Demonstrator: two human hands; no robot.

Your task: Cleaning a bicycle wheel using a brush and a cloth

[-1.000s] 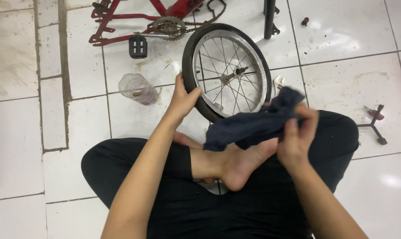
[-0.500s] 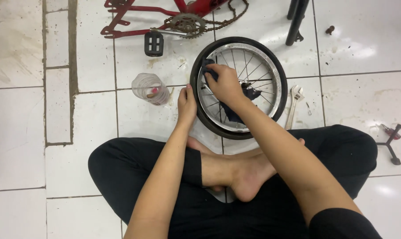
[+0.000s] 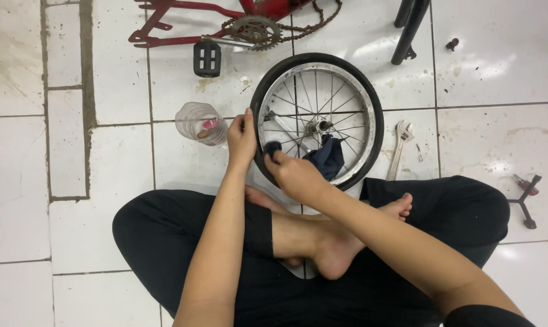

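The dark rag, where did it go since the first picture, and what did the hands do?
The right hand carried the dark rag from over the lap up onto the wheel, first near the top left of the rim, now lower at its left inner edge, pressing it there. The left hand kept gripping the tyre's left side. The plastic cup, wrench and red bike frame lay unmoved.

Wheel: matt black rubber tyre, shiny metal rim. Rag: dark cloth. Floor: glossy white tile.
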